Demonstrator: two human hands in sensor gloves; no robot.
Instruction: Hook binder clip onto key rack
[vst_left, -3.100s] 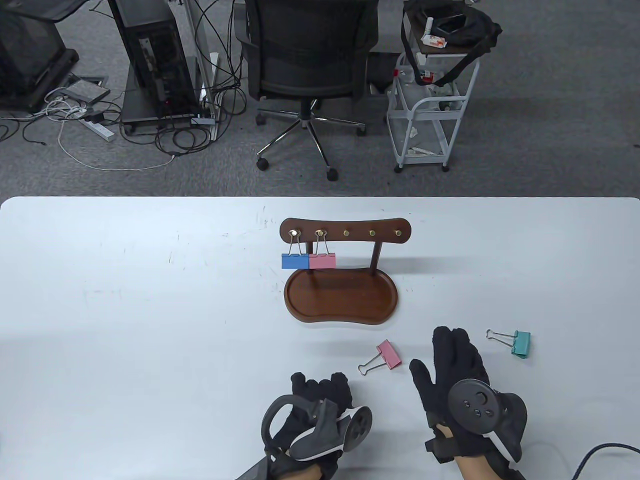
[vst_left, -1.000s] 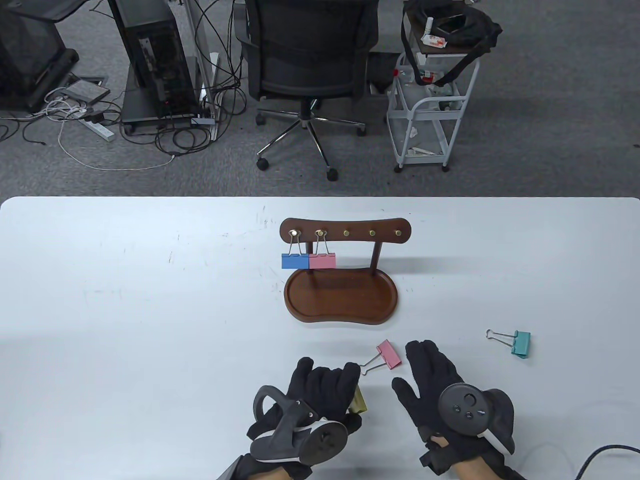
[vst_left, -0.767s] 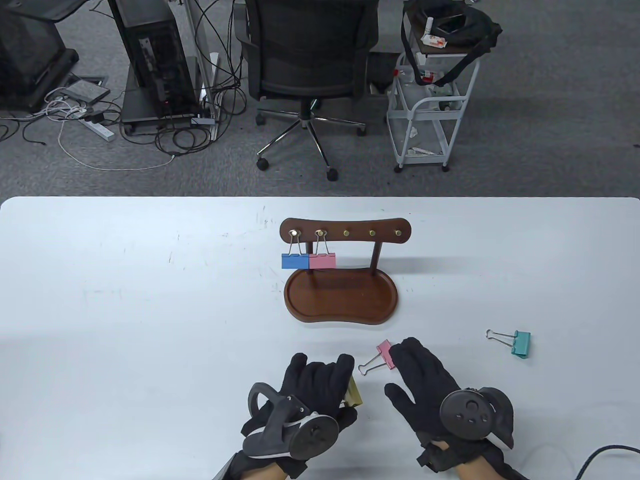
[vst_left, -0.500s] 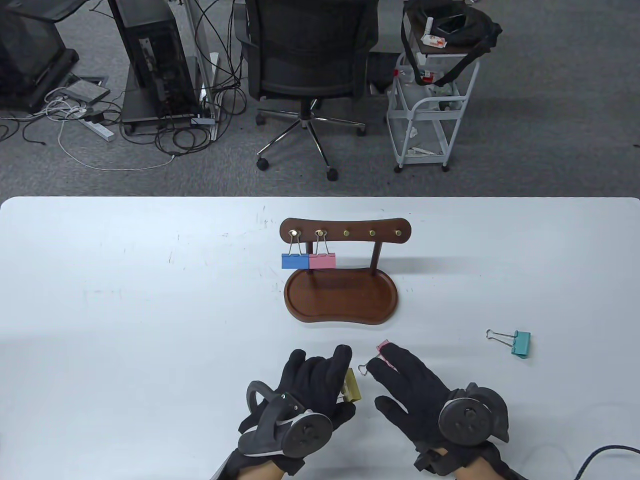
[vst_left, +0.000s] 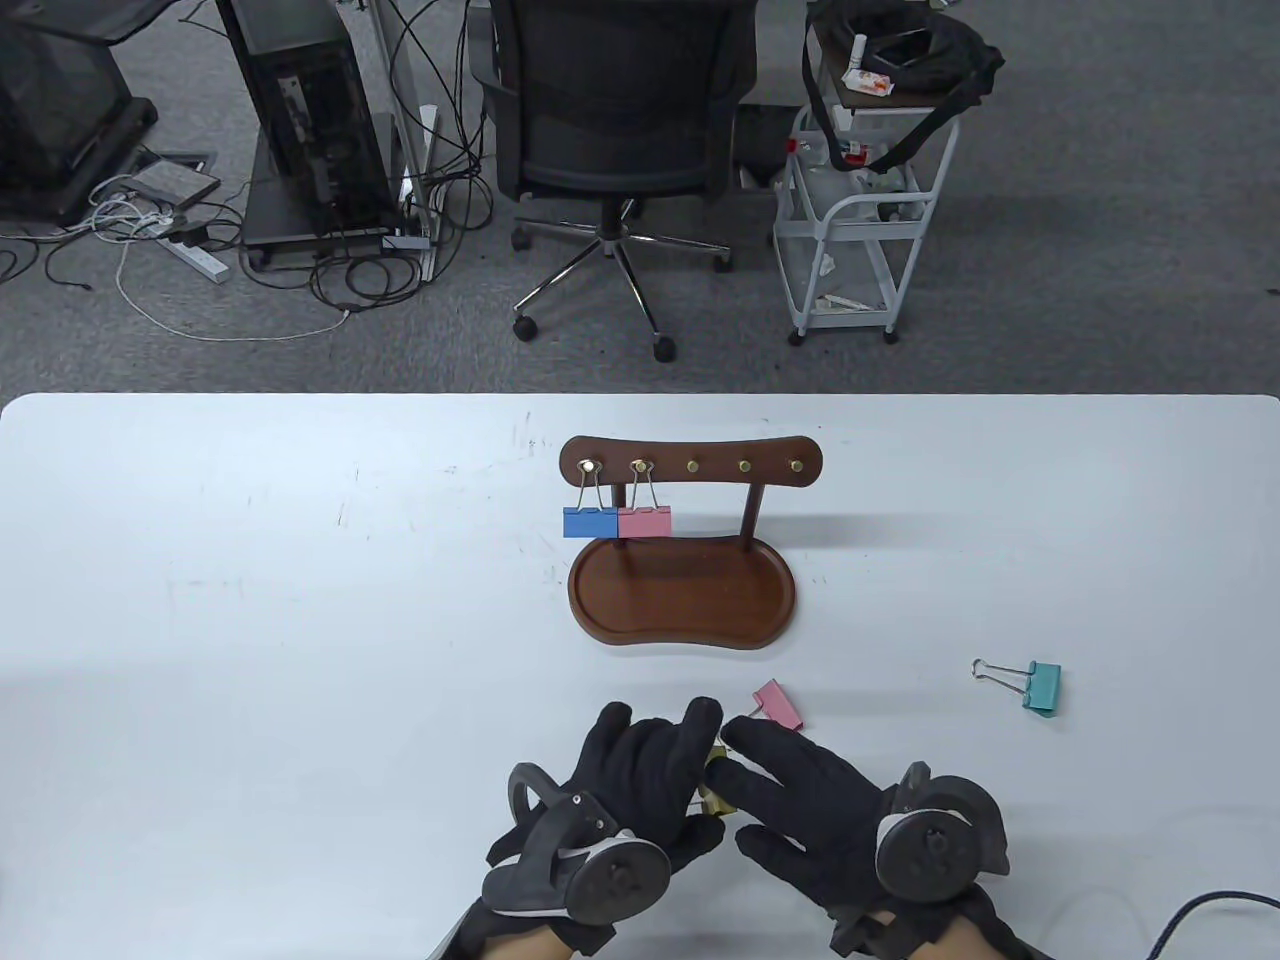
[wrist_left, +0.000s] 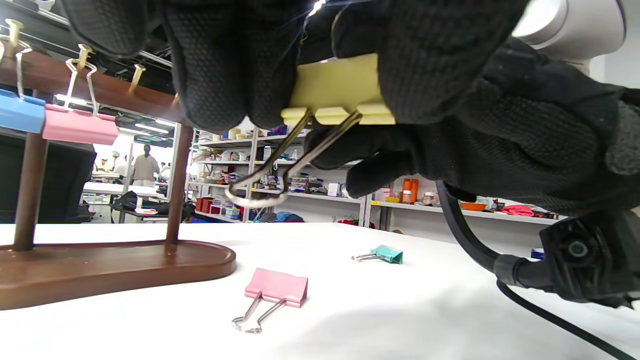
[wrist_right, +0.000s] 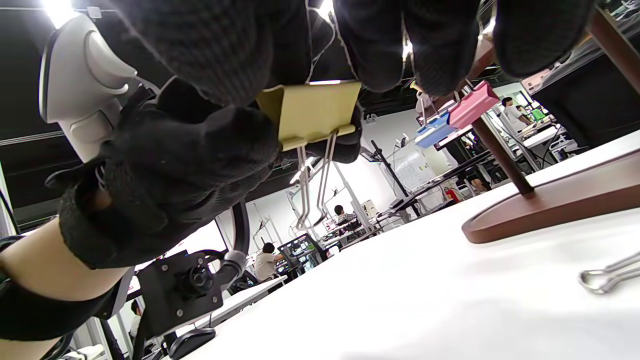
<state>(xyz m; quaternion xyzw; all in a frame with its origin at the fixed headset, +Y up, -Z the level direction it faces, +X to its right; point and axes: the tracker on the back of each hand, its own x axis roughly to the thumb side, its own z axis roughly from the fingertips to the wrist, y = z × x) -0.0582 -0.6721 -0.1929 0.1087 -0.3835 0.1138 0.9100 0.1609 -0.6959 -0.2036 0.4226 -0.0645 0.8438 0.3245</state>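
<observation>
The wooden key rack (vst_left: 690, 465) stands mid-table with a blue clip (vst_left: 590, 522) and a pink clip (vst_left: 646, 522) hanging on its two left hooks. My left hand (vst_left: 655, 760) holds a yellow binder clip (vst_left: 716, 778) above the table near the front edge. My right hand (vst_left: 775, 770) has closed in, and its fingers grip the same clip. In the left wrist view the yellow clip (wrist_left: 340, 90) sits between gloved fingers with its wire handles (wrist_left: 270, 170) hanging down. It also shows in the right wrist view (wrist_right: 312, 112).
A loose pink clip (vst_left: 778, 703) lies on the table just beyond my hands. A teal clip (vst_left: 1040, 685) lies to the right. The rack's brown tray base (vst_left: 683, 600) is in front of the hooks. An office chair and a cart stand beyond the table.
My right hand has moved left, off the loose pink clip, onto the yellow clip in my left hand. The left hand has turned and lifted the yellow clip slightly.
</observation>
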